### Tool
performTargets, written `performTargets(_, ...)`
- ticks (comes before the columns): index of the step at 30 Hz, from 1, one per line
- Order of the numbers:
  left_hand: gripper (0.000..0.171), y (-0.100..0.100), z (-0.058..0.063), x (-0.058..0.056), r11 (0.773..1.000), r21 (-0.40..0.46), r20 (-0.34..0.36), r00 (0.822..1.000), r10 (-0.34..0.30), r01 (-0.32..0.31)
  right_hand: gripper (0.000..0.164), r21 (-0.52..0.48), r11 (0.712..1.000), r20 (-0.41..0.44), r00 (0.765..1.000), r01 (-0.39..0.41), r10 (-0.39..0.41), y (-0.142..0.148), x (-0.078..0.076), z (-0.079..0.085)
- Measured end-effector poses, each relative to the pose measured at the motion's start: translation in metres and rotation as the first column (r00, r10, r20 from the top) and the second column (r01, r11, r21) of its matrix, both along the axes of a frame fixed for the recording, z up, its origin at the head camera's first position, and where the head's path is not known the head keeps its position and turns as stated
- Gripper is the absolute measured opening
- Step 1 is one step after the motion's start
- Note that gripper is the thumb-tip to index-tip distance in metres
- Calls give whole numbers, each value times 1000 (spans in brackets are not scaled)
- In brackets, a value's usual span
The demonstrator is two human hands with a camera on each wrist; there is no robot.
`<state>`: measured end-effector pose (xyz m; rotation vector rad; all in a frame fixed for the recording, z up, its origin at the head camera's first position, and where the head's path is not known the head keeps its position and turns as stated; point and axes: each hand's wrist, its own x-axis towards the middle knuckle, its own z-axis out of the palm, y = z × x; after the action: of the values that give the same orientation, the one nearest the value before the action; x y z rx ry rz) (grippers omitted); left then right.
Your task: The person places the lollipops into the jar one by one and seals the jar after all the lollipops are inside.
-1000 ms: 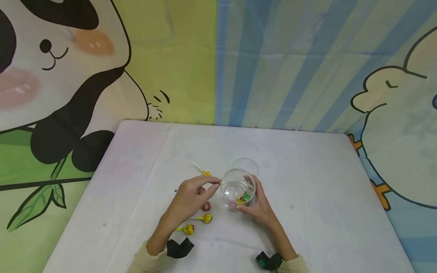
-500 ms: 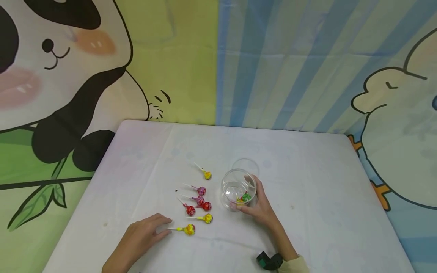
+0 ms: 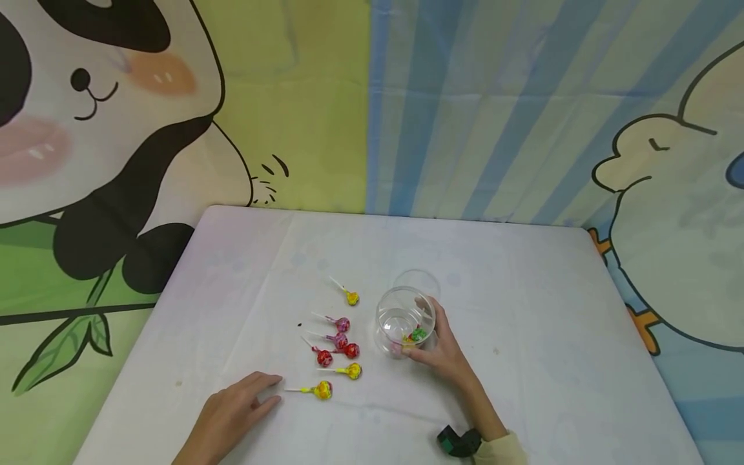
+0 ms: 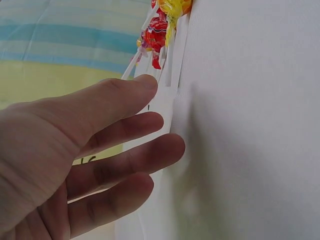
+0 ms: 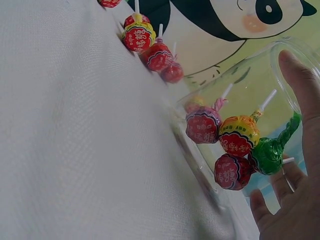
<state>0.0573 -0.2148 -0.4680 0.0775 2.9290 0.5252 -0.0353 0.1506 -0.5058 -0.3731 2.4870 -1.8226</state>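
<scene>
My right hand (image 3: 444, 355) grips a clear plastic jar (image 3: 388, 307) by its right side, the jar's mouth tipped toward the head camera. In the right wrist view the jar holds a green lollipop (image 5: 267, 156), a yellow lollipop (image 5: 240, 134), a pink-purple lollipop (image 5: 204, 124) and a dark red lollipop (image 5: 232, 171). My left hand (image 3: 235, 408) is by the table, fingers relaxed and apart, nothing between them. Its fingertips are just left of the stick of the nearest yellow lollipop (image 3: 322, 390).
Between the hands lie more lollipops in a loose column: a yellow one (image 3: 354, 371), a red one (image 3: 324, 358), another red one (image 3: 351, 351), purple ones (image 3: 343, 325) and a yellow one (image 3: 352, 298) farthest back. Behind the jar lies a clear round disc (image 3: 420, 271) on the white table (image 3: 523, 323).
My left hand has moved from the jar's rim down and left to beside the nearest yellow lollipop, drawing back slightly from its stick. My right hand keeps holding the jar in place.
</scene>
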Motion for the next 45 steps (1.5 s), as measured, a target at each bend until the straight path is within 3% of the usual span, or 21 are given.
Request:
performTargets(3, 34, -2, -1, 0, 1000, -7, -21, 1000, 2, -2, 101, 2, 1000, 7, 1000, 4, -4, 0, 0, 0)
performTargets(14, 33, -1, -3, 1, 1000, -12, 30, 1000, 5, -5, 101, 10, 1000, 21, 1000, 11, -11, -1, 3, 2)
performTargets(20, 32, 2, -5, -1, 1000, -2, -23, 1000, -11, 11, 101, 17, 1000, 4, 1000, 8, -8, -1, 3, 2)
performTargets(28, 28, 6, -14, -7, 996, -4, -71, 993, -92, 92, 101, -5, 1000, 6, 1000, 8, -8, -2, 4, 0)
performTargets(37, 26, 9, -17, -10, 996, 24, -101, 991, -82, 85, 102, 11, 1000, 12, 1000, 17, -17, -1, 4, 1)
performTargets(45, 18, 11, -19, -11, 996, 30, -85, 993, -80, 83, 103, 11, 1000, 2, 1000, 13, -13, -2, 2, 3)
